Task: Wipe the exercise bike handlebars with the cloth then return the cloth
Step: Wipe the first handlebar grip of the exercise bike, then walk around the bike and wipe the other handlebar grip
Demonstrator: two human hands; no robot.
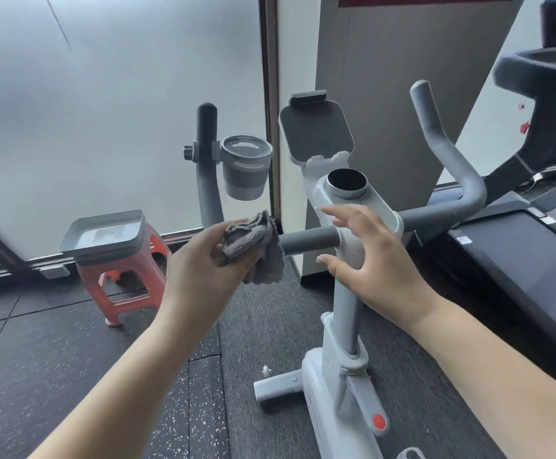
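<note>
Gripping a crumpled grey cloth (253, 248), the left hand (203, 260) holds it against the left end of the exercise bike's handlebars (309, 240), just left of the white centre console (352, 207). The right hand (369, 256) hovers with fingers spread wide and holding nothing, in front of that console; whether it touches is unclear. Judging from this, wiping is under way: the bar right of the console looks not yet reached, and returning the cloth remains. The cloth is fluffy terry, bunched, with 1 scalloped corner hanging down. Further left of the console, a grey tray (104, 233) sits on an orange stool (121, 286), possibly the cloth's resting place.
</note>
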